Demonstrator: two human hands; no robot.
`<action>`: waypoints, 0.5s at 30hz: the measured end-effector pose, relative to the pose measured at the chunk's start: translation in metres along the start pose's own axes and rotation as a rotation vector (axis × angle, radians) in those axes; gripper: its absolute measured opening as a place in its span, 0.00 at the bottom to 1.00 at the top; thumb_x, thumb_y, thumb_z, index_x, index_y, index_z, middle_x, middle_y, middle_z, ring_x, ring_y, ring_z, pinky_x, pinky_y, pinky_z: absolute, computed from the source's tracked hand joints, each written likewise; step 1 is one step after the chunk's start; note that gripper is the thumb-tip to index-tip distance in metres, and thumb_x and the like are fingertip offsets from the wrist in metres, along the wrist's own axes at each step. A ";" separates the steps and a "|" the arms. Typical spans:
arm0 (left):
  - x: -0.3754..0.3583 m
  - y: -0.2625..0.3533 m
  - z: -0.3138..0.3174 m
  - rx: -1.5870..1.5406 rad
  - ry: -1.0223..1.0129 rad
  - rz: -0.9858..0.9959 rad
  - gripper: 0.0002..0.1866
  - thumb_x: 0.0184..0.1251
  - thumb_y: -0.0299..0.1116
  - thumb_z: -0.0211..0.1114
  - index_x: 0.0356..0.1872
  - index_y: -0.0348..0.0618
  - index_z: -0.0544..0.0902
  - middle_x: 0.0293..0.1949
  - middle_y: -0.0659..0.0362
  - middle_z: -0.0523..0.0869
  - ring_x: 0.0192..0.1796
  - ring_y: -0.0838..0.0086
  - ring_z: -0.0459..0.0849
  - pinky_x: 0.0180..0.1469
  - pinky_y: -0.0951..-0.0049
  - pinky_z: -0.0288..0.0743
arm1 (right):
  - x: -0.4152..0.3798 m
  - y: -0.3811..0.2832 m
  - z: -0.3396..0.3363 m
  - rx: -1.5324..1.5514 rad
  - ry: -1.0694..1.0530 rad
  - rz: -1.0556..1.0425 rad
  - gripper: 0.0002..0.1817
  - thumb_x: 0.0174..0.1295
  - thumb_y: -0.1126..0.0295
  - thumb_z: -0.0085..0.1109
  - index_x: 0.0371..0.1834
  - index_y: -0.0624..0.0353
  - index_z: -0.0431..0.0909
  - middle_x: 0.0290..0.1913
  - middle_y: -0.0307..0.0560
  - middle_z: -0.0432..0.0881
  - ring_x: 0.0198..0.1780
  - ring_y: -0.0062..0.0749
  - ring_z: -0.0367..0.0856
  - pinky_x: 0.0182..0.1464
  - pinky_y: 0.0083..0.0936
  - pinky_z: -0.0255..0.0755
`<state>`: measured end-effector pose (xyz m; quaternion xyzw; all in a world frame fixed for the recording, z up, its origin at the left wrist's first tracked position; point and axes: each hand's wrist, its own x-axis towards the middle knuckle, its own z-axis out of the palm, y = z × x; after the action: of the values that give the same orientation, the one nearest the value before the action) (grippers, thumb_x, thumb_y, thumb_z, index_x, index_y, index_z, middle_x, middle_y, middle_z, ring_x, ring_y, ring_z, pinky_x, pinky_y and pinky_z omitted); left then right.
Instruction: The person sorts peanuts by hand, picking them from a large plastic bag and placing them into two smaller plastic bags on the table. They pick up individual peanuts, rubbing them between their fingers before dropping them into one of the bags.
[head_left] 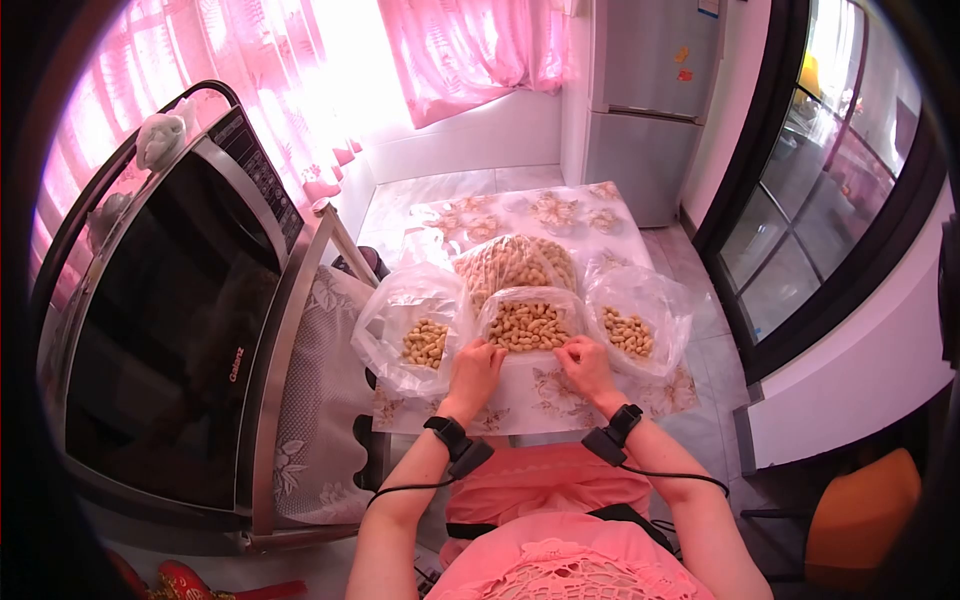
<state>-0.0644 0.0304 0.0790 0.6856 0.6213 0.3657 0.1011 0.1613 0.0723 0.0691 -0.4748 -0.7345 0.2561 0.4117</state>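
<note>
My left hand point(477, 372) is at the front left corner of a clear plastic bag point(541, 294) that lies open around a heap of unshelled peanuts point(528, 326). At that bag's front right corner is my right hand point(588, 368). Both hands have their fingers curled together close to the nearest peanuts; what they pinch, if anything, is hidden. To the left, another open plastic bag point(378, 326) contains a smaller pile of peanuts point(425, 343). A third open bag point(664, 300) on the right also has a small pile of peanuts point(628, 332).
Behind the middle bag sits a large, full bag of peanuts point(512, 262). Everything rests on a low table with a flowered cover point(560, 208). A black oven-like appliance point(170, 330) stands close on the left, a fridge point(645, 150) beyond, and an orange chair point(865, 515) at right.
</note>
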 end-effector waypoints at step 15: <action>0.007 -0.008 0.023 0.195 -0.015 0.030 0.03 0.49 0.25 0.71 0.27 0.42 0.87 0.33 0.55 0.81 0.43 0.58 0.83 0.46 0.59 0.78 | 0.002 0.017 0.011 -0.143 -0.028 -0.074 0.07 0.53 0.75 0.68 0.36 0.61 0.86 0.38 0.52 0.82 0.41 0.49 0.83 0.44 0.37 0.77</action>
<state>-0.0563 0.0455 0.0609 0.7041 0.6429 0.2998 0.0332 0.1597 0.0817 0.0515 -0.4720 -0.7737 0.1943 0.3754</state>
